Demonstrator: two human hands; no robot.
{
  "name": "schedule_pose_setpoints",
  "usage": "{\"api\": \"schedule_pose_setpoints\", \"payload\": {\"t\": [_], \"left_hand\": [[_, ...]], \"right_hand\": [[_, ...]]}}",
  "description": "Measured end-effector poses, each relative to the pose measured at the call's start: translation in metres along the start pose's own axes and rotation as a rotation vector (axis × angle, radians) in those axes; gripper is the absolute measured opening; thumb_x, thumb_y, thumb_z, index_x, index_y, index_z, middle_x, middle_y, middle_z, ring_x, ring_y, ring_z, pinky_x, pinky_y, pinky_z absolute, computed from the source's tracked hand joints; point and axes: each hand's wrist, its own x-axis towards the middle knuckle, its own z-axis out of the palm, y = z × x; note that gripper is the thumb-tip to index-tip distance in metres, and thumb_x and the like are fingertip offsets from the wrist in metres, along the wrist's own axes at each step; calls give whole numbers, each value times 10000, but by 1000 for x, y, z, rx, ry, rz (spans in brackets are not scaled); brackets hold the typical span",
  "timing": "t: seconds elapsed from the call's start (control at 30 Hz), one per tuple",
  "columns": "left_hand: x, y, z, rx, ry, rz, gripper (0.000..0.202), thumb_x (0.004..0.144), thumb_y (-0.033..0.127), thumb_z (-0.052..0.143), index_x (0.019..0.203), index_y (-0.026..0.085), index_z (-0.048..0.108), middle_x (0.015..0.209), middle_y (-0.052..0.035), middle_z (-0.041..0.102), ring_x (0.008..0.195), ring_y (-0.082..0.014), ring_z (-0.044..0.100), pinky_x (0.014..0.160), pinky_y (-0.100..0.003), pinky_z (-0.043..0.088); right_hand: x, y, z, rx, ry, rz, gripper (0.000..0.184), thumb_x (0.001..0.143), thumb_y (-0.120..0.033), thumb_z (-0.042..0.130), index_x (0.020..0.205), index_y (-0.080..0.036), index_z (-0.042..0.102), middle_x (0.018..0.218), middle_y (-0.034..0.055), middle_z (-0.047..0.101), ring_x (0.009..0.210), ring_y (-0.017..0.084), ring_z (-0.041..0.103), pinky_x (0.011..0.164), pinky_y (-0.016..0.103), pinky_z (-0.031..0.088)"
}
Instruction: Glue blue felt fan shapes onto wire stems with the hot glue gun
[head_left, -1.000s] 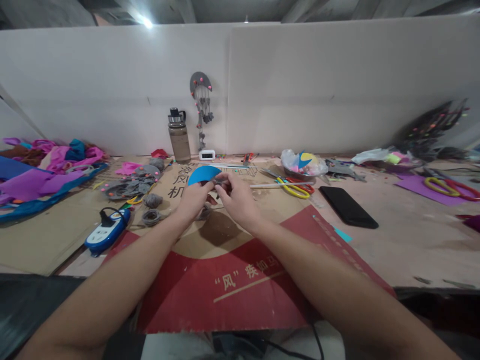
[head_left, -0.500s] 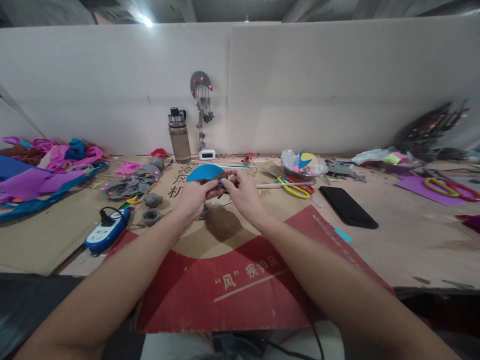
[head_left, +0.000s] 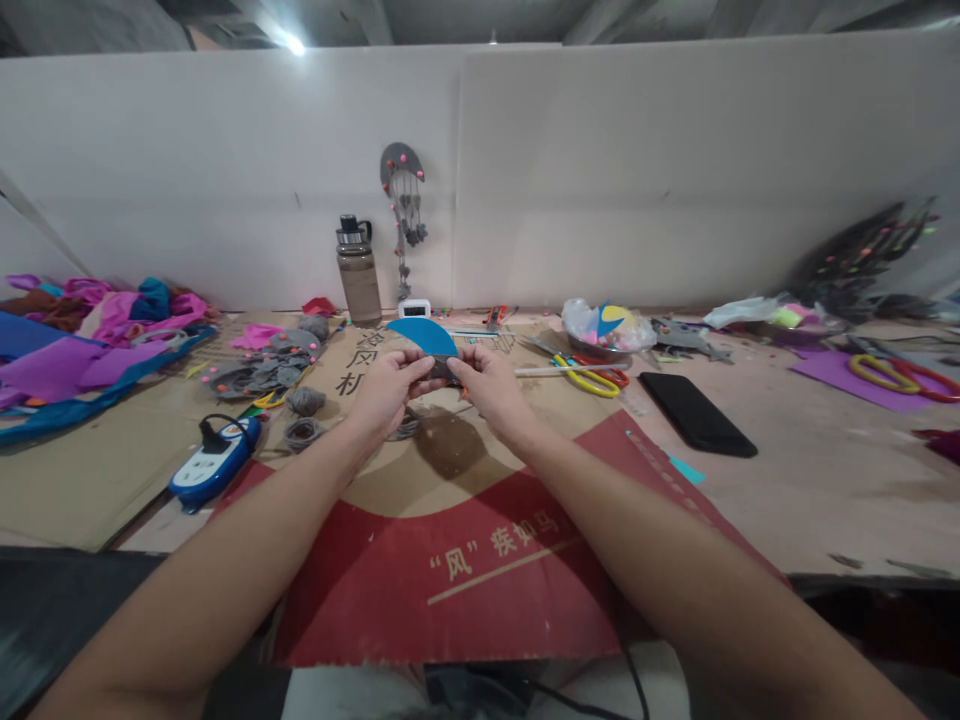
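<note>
Both my hands meet above the cardboard sheet [head_left: 450, 560] in the middle of the table. My left hand [head_left: 386, 392] pinches a blue half-round felt piece [head_left: 421, 335] that sticks up behind my fingers. My right hand [head_left: 491, 385] is closed against the same spot, its fingertips on a small dark grey piece [head_left: 444, 371] held between the two hands. Just below the hands lies a grey coil [head_left: 409, 427], partly hidden.
Left: a blue and white power strip [head_left: 214, 460], grey felt scraps [head_left: 259, 372], pink and blue cloth [head_left: 82, 345]. Back: a water bottle [head_left: 358, 270], a small clock [head_left: 414, 308]. Right: yellow scissors [head_left: 592, 378], a black phone [head_left: 697, 414], a bowl of bits [head_left: 607, 328], purple felt [head_left: 840, 372].
The blue felt piece has turned and risen a little between my fingers. Both hands have stayed close together and shifted slightly away from me.
</note>
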Motion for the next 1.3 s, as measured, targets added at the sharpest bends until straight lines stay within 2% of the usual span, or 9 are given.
{"api": "schedule_pose_setpoints", "payload": {"t": [0.13,0.23,0.43,0.6,0.8,0.93,1.07,1.17,1.3], "left_hand": [[1,-1,-1,73,-30,22,182,659,234,717,731,117,598,775,-32,625,726,-125,623,756,-318,547],[0,2,-1,97,-45,16,198,636,254,726,707,125,595,743,-18,621,678,-111,610,697,-289,552],[-6,18,1,93,-130,-34,203,610,255,731,690,134,589,671,5,583,605,-99,574,569,-253,552],[-6,23,0,93,-190,-65,200,619,260,730,697,130,598,656,4,573,597,-99,566,557,-259,558],[1,13,-5,106,-118,-52,215,624,252,741,712,111,605,748,-30,607,710,-119,598,658,-275,565],[4,9,-8,128,-53,31,202,644,254,731,710,114,601,725,-18,599,679,-104,589,692,-294,563],[4,12,-8,85,47,72,188,632,224,730,698,119,590,715,-10,598,657,-100,588,679,-293,562],[6,15,-9,55,89,111,190,632,227,725,712,123,588,723,-12,606,675,-109,600,686,-301,562],[10,19,-13,21,143,170,202,615,227,734,705,131,581,713,0,595,669,-107,599,682,-302,562]], "right_hand": [[1,1,-1,15,-27,-30,241,722,-317,588,939,-213,570,602,-66,441,522,76,397,488,205,324],[2,2,-2,54,-87,-19,189,722,-338,588,843,-197,616,612,-45,468,526,73,384,482,210,313],[4,-2,-9,300,-215,0,201,656,-355,668,752,-203,578,586,-60,467,455,49,301,435,209,233],[7,-5,-14,385,-314,32,243,627,-360,703,701,-195,539,573,-67,449,439,37,260,423,208,185],[9,5,-5,271,-242,88,269,663,-395,654,801,-185,557,603,-61,444,466,41,289,420,195,219],[8,8,-1,211,-163,99,359,651,-356,656,930,-209,483,613,-89,413,470,43,326,426,180,269],[7,8,-2,153,-107,125,461,654,-344,660,1028,-223,419,661,-86,452,480,49,381,434,181,310],[6,8,-2,184,-117,123,424,675,-331,642,1024,-216,430,668,-75,478,484,52,403,446,187,331],[7,12,-2,227,-111,113,254,700,-312,601,905,-188,518,687,-43,517,549,67,462,506,203,390]]}}
